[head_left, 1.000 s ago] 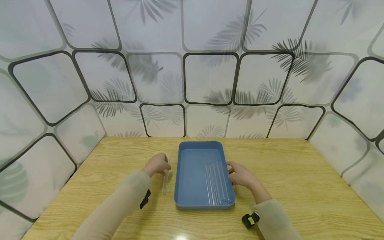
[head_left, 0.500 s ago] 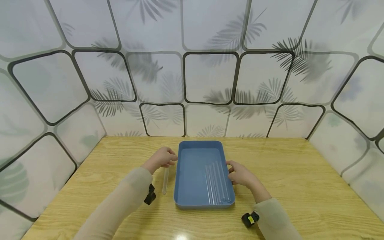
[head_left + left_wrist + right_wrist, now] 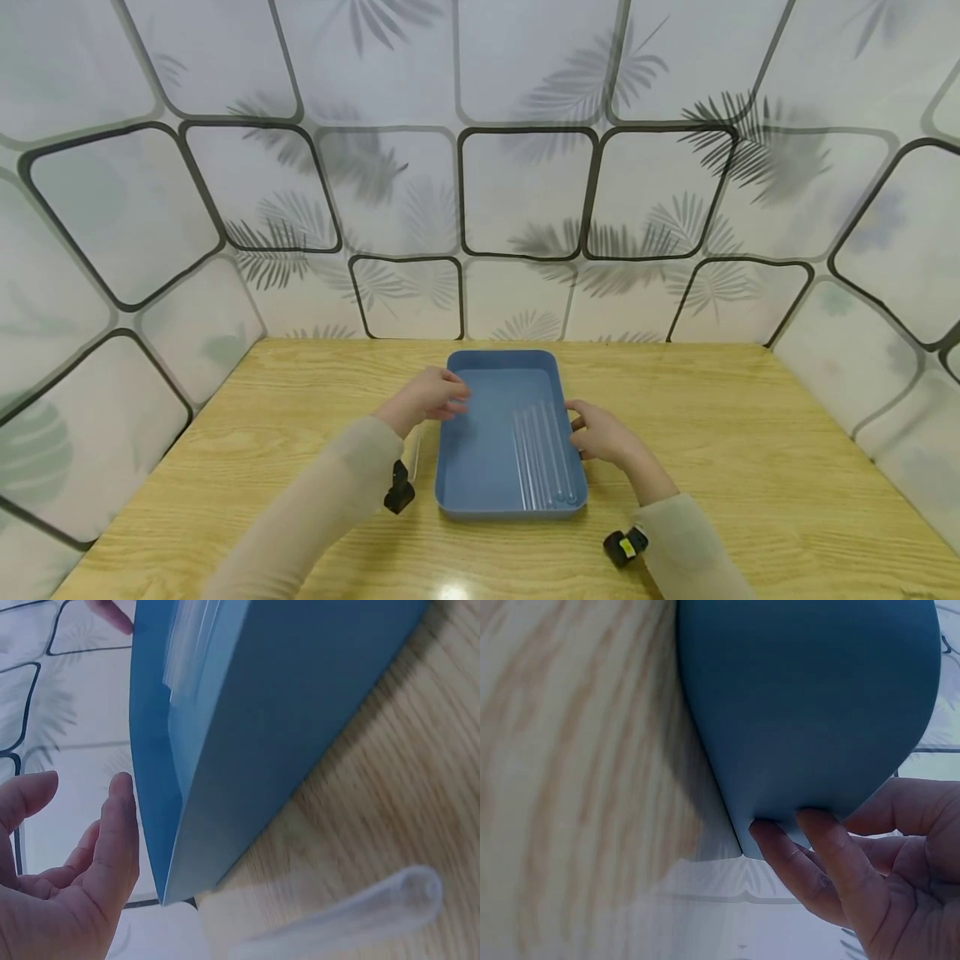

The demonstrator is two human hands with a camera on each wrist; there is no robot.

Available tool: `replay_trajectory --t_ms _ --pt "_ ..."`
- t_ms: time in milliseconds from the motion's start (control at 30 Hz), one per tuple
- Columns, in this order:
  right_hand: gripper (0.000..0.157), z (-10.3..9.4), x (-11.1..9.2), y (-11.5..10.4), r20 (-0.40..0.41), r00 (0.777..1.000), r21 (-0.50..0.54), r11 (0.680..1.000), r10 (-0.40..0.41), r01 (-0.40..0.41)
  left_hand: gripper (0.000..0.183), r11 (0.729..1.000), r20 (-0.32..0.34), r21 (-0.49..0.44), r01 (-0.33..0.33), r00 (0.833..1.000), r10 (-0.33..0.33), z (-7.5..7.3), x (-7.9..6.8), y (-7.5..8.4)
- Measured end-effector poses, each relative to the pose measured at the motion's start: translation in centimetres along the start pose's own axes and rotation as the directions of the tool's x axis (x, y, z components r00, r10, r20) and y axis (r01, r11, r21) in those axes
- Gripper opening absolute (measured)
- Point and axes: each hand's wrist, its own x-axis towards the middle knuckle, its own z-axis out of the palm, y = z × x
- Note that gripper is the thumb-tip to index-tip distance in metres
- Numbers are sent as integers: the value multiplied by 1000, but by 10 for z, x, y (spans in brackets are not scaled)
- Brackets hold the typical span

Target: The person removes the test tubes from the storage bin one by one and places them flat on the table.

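Blue tray (image 3: pixel 480 467) mid-tbl; clear tubes (image 3: pixel 543 458) in its R half. R hand (image 3: pixel 606 435) pinches R wall; L hand (image 3: pixel 426 397), thumb & fingers apart, over L rim. Loose tube (image 3: pixel 375 911) on wood-grain tabletop (image 3: pixel 750 450), leaf-print backdrop (image 3: pixel 517 300) behind.

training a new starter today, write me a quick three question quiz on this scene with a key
1. Multiple choice: toward which wall of the blue tray do the clear tubes inside it lie? a) left b) right c) far
2. True or false: the right hand touches the tray's outer side.
3. Open: where does the single tube outside the tray lie?

Key: 1. b. 2. True. 3. On the wooden table, beside the tray's left side.
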Motion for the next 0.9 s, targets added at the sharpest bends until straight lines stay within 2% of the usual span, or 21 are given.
replay_trajectory --t_ms 167,433,900 --pt "58 -1 -1 0 -1 1000 -9 1000 -1 0 32 999 16 -31 9 1000 -9 12 1 0" --pt "57 -1 -2 -2 4 1000 -11 1000 6 -6 34 999 79 -46 27 997 -23 34 -2 -6" --pt "58 0 -1 -2 6 1000 -13 1000 10 -10 38 995 135 -42 95 987 -89 56 -6 -15"
